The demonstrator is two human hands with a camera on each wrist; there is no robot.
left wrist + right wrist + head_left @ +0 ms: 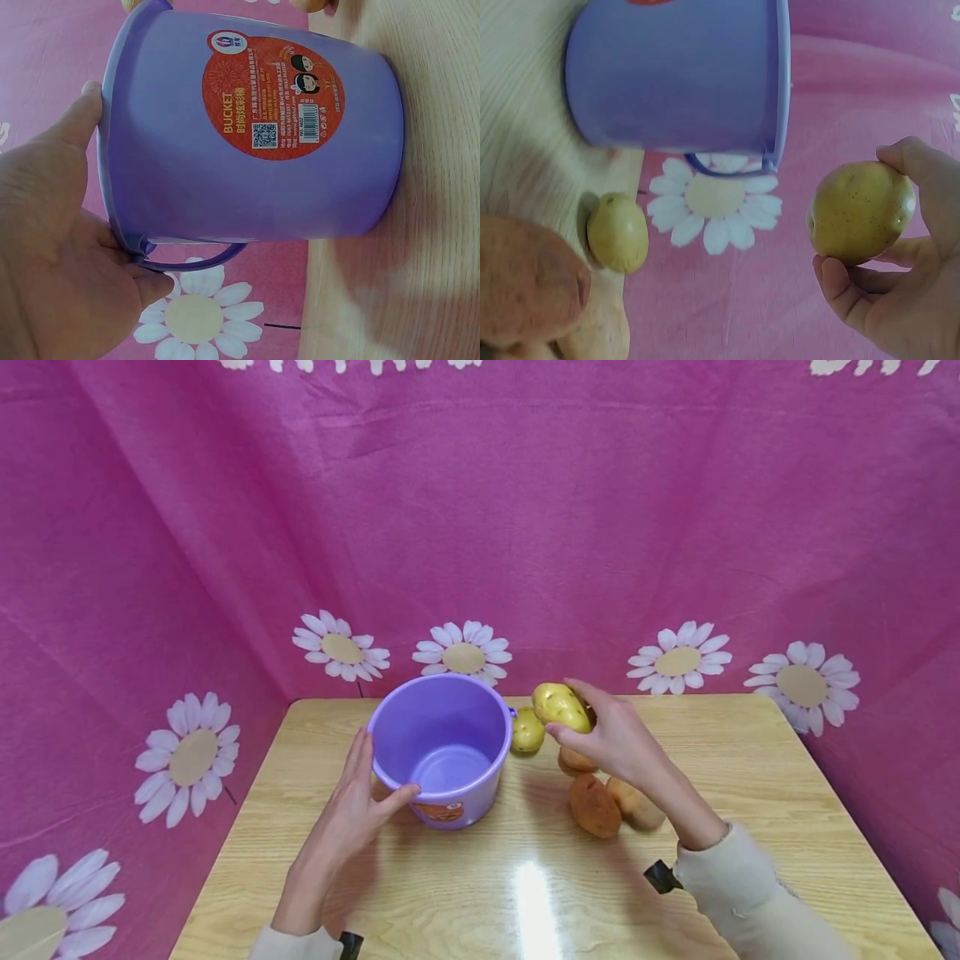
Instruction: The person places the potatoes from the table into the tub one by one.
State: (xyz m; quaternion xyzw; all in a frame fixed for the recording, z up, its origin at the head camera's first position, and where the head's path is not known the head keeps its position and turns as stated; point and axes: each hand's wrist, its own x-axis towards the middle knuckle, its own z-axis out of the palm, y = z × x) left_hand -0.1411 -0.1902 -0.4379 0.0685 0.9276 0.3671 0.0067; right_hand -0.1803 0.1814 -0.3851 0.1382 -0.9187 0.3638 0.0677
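A purple bucket (439, 739) stands upright on the table, its bare inner bottom visible. My left hand (348, 810) holds it at the left, fingers along the outside and thumb at the near rim; in the left wrist view the thumb tip touches the rim. Right of the bucket, my right hand (611, 735) grips a yellow potato (561, 707) between thumb and fingers, raised above the table. The right wrist view shows this held potato (861, 212) level with the bucket's rim and apart from it.
Another yellow potato (528, 732) lies close to the bucket's right side. Below my right hand lie a reddish-brown tuber (594, 806), a lighter brown one (637, 804) and a partly hidden one (577, 758). Pink flowered cloth (487, 527) rises behind the table (450, 893).
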